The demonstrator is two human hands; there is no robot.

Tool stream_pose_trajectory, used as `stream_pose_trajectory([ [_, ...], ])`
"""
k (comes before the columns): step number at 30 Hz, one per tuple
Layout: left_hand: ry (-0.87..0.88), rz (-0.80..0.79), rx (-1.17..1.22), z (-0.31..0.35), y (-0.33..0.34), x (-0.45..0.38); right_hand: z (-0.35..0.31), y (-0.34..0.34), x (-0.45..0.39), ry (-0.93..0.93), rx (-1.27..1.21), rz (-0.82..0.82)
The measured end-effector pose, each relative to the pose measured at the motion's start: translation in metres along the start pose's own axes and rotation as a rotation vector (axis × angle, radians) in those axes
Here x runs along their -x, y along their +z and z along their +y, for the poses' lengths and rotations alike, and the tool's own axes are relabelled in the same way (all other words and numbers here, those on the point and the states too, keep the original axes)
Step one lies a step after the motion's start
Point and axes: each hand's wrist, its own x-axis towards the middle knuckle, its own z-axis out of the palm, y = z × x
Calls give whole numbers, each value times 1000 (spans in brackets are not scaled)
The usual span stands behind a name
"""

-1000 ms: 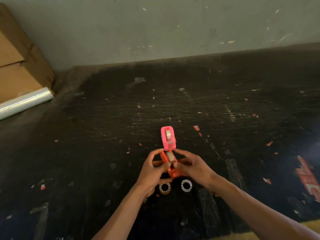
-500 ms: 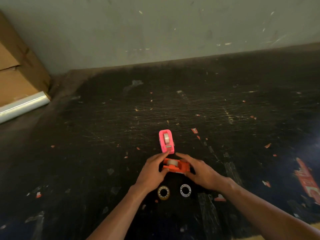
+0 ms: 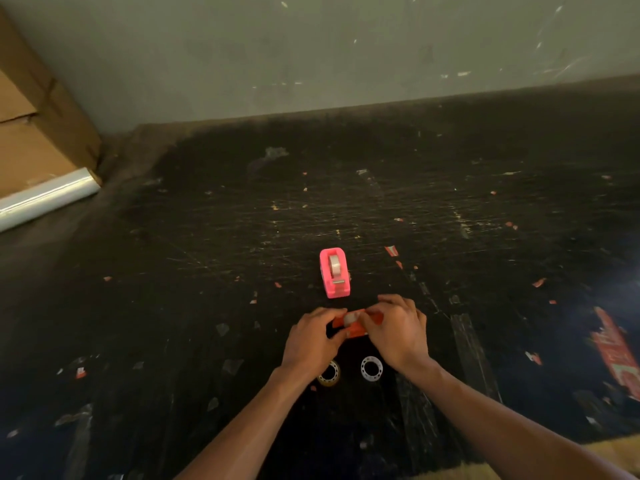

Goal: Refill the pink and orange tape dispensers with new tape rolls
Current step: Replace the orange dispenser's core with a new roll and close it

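Observation:
The pink tape dispenser (image 3: 334, 272) stands upright on the dark table with a tape roll showing in its slot. Just in front of it lies the orange tape dispenser (image 3: 352, 325), turned sideways, with a pale roll visible in it. My left hand (image 3: 313, 337) grips its left end and my right hand (image 3: 394, 329) covers its right end, fingers curled over the top. Two roll cores lie nearer to me: a brownish one (image 3: 329, 374), half hidden by my left wrist, and a white one (image 3: 371, 368).
Cardboard boxes (image 3: 38, 133) and a roll of clear film (image 3: 45, 197) sit at the far left against the grey wall. Scraps of red paper and tape dot the scratched black tabletop (image 3: 242, 237). A red label (image 3: 614, 351) lies at the right.
The orange dispenser was held up and tilted; it has come down onto the table lying sideways. My right hand has closed over its top.

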Motion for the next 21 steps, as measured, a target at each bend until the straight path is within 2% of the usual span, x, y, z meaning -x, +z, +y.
stream_pose_trajectory([
  [8, -11, -65, 5, 0, -7, -4, -15, -8, -3, 63, -25, 0],
  [12, -12, -99, -2, 0, -11, -6, -18, -11, -6, 65, -9, -50],
  [17, -24, -107, -21, 1, -12, -6, -18, -10, -3, 30, 256, -90],
  [21, -29, -104, -3, 1, -10, -5, -17, -8, -4, 75, 148, -136],
])
